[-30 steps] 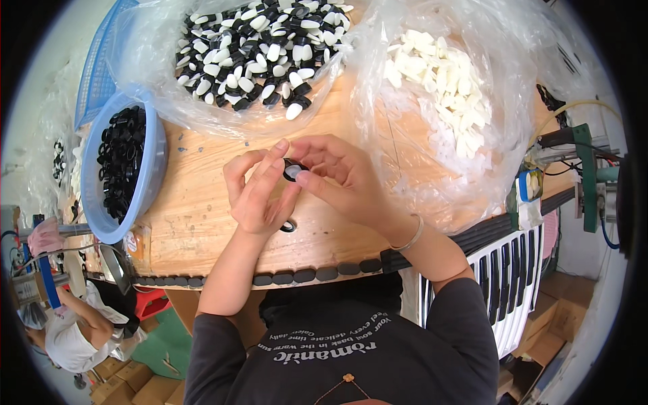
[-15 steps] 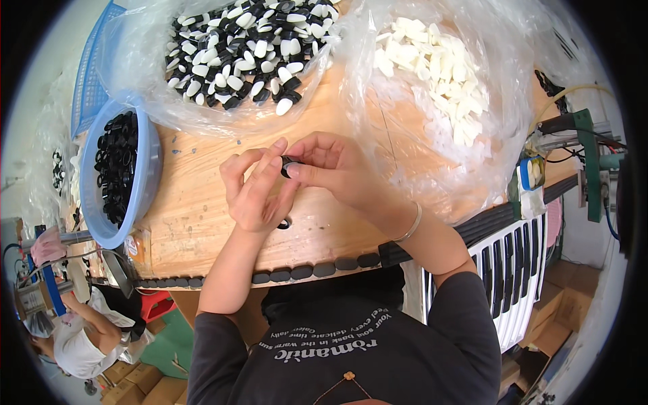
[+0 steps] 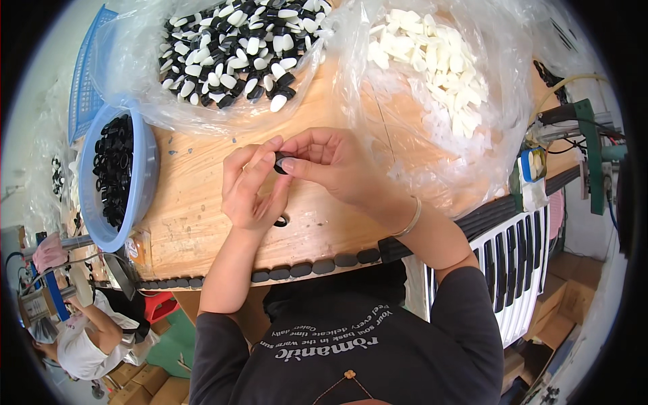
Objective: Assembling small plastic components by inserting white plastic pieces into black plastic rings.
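Over the middle of the wooden table, both hands meet at one small black part [image 3: 281, 164], rounded like the black pieces in the basin. My right hand [image 3: 331, 165] pinches it between thumb and fingers, the thumb lying across its near face. From the other side, the fingertips of my left hand [image 3: 248, 185] close on the same part and cover some of it. A small black ring-like piece [image 3: 281, 221] lies on the table beside my left wrist. Black pieces with white oval tops [image 3: 236, 57] are heaped on clear plastic at the far side.
A blue basin [image 3: 152, 162] of black parts stands at the left, near a blue mesh basket [image 3: 84, 88]. White oval pieces [image 3: 439, 64] lie on a plastic bag [image 3: 506, 135] at the far right. Dark pads [image 3: 300, 270] line the near table edge. Another person [image 3: 91, 337] sits lower left.
Both hands have shifted slightly left, still together at the black part. My right thumb now lies further over it. The view has moved a little.
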Tool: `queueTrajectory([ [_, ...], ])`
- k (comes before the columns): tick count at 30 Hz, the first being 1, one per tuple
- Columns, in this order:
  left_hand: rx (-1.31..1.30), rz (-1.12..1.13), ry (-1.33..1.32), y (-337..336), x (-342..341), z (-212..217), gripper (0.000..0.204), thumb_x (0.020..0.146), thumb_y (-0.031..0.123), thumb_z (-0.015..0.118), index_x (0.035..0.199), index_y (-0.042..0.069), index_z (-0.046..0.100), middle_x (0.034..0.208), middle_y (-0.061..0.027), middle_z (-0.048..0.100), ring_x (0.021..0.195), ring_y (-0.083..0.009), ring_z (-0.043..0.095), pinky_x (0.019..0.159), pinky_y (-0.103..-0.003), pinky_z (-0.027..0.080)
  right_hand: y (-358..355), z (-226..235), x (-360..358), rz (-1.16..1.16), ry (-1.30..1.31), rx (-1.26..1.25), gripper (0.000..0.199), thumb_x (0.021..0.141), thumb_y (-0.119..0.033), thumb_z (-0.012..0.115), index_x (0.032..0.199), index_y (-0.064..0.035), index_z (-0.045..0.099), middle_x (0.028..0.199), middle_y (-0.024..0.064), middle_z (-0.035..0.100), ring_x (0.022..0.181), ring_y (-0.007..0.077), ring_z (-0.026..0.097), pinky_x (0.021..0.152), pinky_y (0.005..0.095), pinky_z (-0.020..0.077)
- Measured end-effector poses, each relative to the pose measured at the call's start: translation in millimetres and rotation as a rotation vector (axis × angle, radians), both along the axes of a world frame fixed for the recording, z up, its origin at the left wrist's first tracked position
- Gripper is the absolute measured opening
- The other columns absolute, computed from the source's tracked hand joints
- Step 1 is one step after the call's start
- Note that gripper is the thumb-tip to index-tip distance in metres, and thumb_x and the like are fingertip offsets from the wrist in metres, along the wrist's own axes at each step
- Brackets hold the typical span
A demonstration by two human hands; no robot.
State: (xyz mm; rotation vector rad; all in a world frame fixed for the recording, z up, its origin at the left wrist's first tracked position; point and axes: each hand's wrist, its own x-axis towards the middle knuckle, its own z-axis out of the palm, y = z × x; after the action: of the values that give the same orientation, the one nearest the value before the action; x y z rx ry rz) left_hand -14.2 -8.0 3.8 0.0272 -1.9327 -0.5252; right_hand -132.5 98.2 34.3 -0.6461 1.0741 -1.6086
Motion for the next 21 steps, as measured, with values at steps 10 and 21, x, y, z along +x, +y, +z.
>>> queueTrajectory([
  [10,0.006,-0.044,-0.008,4,-6,2,0.043,0.066,-0.010,0.075,0.105,-0.001,0.057,0.098,-0.0222,0.067,0.086,-0.0297,0.062,0.071,-0.035,0.053,1,-4,1,-0.079,-0.048,0.020,0.017,0.083,0.003,0.066,0.099,0.0029,0.060,0.096,0.0078,0.064,0.091,0.0122,0.063,0.085,0.0251,0.0512],
  [21,0.041,-0.006,-0.051,2,-10,-4,0.039,0.070,-0.009,0.075,0.105,-0.003,0.058,0.095,-0.0229,0.065,0.083,-0.0287,0.064,0.065,-0.031,0.055,-8,-18,-14,0.035,-0.097,-0.068,0.012,0.085,0.000,0.065,0.096,0.0031,0.060,0.097,0.0096,0.065,0.089,0.0129,0.063,0.080,0.0249,0.0515],
])
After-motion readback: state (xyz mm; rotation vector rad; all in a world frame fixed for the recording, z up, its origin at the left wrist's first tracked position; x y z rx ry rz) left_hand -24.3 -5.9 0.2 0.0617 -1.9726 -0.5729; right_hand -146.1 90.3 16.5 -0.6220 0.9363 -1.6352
